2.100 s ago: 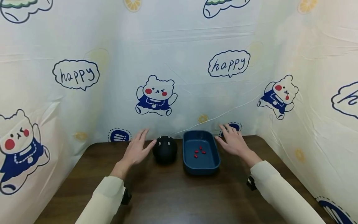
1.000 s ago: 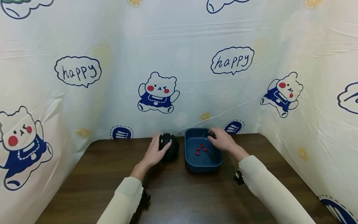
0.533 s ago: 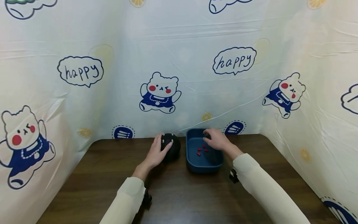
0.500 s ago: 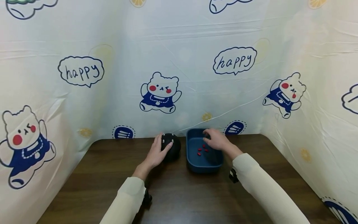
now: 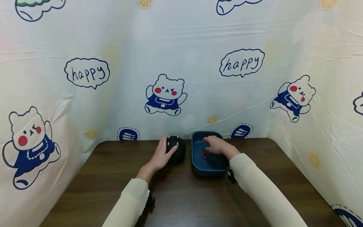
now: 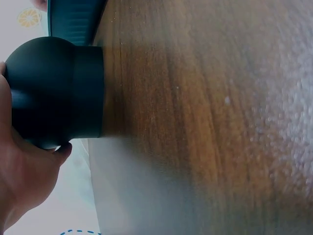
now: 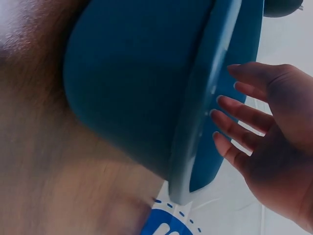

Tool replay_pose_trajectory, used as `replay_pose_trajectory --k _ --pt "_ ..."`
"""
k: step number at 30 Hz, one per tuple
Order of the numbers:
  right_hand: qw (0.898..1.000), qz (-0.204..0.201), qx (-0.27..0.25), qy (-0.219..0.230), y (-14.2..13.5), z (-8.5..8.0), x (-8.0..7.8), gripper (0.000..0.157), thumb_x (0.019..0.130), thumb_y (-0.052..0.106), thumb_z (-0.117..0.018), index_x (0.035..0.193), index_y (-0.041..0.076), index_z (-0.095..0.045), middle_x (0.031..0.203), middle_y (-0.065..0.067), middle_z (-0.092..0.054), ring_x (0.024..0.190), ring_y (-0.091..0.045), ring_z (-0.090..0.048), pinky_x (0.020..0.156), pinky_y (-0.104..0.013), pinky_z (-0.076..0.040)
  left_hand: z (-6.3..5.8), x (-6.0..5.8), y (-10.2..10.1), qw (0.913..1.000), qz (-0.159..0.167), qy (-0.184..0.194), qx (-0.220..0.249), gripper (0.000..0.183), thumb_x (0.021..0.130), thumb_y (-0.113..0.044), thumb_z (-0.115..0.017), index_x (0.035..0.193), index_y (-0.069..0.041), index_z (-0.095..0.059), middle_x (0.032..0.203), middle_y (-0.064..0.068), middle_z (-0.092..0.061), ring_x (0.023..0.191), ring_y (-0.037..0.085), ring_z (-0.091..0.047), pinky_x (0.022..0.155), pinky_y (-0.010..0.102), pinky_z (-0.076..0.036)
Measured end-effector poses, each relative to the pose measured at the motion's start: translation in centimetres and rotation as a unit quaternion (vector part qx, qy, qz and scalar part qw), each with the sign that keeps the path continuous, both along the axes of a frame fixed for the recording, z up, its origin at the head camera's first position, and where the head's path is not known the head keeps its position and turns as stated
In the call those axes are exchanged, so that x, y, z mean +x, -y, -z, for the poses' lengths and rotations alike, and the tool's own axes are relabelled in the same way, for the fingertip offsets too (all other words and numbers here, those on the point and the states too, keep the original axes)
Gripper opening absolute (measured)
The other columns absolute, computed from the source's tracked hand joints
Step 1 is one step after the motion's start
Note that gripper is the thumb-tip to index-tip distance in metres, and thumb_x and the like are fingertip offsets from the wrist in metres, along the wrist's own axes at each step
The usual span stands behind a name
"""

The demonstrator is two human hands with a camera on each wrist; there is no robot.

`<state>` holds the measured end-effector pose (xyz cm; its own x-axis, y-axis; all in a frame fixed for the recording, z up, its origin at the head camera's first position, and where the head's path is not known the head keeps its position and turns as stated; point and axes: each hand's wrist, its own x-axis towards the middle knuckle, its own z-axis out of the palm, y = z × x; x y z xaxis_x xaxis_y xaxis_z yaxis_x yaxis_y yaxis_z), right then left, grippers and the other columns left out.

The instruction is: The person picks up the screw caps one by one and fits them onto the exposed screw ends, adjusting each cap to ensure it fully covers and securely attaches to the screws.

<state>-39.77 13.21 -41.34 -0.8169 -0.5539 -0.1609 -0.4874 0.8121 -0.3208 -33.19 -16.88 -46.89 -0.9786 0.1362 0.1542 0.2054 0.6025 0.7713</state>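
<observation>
My left hand (image 5: 161,155) holds a black dome-shaped object (image 5: 178,154) with small metal prongs on top, fingers on its far side and thumb on the near side. In the left wrist view, the dome (image 6: 51,93) has a wide round base standing on the table, and the hand (image 6: 27,169) curves around its top. Just right of it stands a blue rectangular tray (image 5: 210,173) with small red capsule-like pieces (image 5: 204,157) on its floor. Above these hovers my right hand (image 5: 217,146), partly covering them. Its fingers (image 7: 244,113) are spread, slightly bent and hold nothing in the right wrist view.
A brown wooden table (image 5: 184,201) carries both objects near its back edge. Behind and on both sides hangs a pale curtain (image 5: 193,91) printed with bears. Dark wrist cameras (image 5: 150,201) sit under the sleeves. The tray's raised rim (image 7: 195,127) borders the right hand.
My left hand moved right onto the black dome and has stayed there. The right hand came from beyond the tray's right side, in over the tray and down toward the red pieces.
</observation>
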Motion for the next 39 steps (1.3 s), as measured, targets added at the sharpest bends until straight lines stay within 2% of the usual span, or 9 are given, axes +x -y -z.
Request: replay_pose_trajectory --k 9,20,24,30,39 --pt "0.999 -0.002 0.033 0.029 0.6 -0.1 -0.3 0.036 0.101 0.011 -0.063 0.137 0.003 -0.061 0.131 -0.018 -0.063 0.119 -0.030 -0.060 0.100 -0.050 -0.051 -0.1 0.1 -0.2 1.0000 0.000 0.004 -0.002 0.095 0.099 -0.069 -0.045 0.165 -0.015 -0.004 0.170 0.011 -0.009 0.151 0.034 -0.021 0.120 0.061 -0.022" --pt "0.998 -0.007 0.048 0.032 1.8 1.1 -0.6 0.028 0.099 0.013 -0.069 0.126 0.006 -0.067 0.115 -0.010 -0.067 0.101 -0.022 -0.063 0.092 -0.045 -0.055 0.2 0.3 -0.1 1.0000 0.003 0.006 -0.001 0.096 0.098 -0.069 -0.047 0.165 -0.013 -0.005 0.169 0.012 -0.010 0.150 0.035 -0.023 0.120 0.061 -0.023" --pt "0.998 -0.001 0.057 0.033 2.2 1.2 -0.7 0.027 0.099 0.010 -0.068 0.126 0.008 -0.067 0.116 -0.009 -0.067 0.102 -0.022 -0.063 0.092 -0.044 -0.055 0.1 0.0 0.1 0.9999 0.006 0.010 0.005 0.097 0.098 -0.069 -0.048 0.164 -0.013 -0.004 0.169 0.012 -0.009 0.148 0.036 -0.025 0.119 0.062 -0.023" --pt "0.997 0.004 0.069 0.033 2.4 1.6 -0.9 0.027 0.098 0.007 -0.068 0.124 0.008 -0.068 0.119 -0.010 -0.067 0.107 -0.024 -0.064 0.095 -0.045 -0.054 0.6 -0.6 0.2 0.9999 0.005 0.011 0.003 0.098 0.097 -0.071 -0.047 0.165 -0.015 -0.004 0.169 0.012 -0.010 0.147 0.036 -0.027 0.119 0.062 -0.024" --pt "0.997 0.013 0.070 0.029 2.6 1.6 -0.8 0.026 0.097 0.005 -0.067 0.123 0.008 -0.068 0.120 -0.011 -0.066 0.107 -0.025 -0.063 0.096 -0.046 -0.053 0.6 -0.7 0.3 1.0000 0.005 0.006 0.002 0.098 0.097 -0.071 -0.047 0.165 -0.015 -0.005 0.168 0.012 -0.011 0.146 0.036 -0.029 0.119 0.062 -0.025"
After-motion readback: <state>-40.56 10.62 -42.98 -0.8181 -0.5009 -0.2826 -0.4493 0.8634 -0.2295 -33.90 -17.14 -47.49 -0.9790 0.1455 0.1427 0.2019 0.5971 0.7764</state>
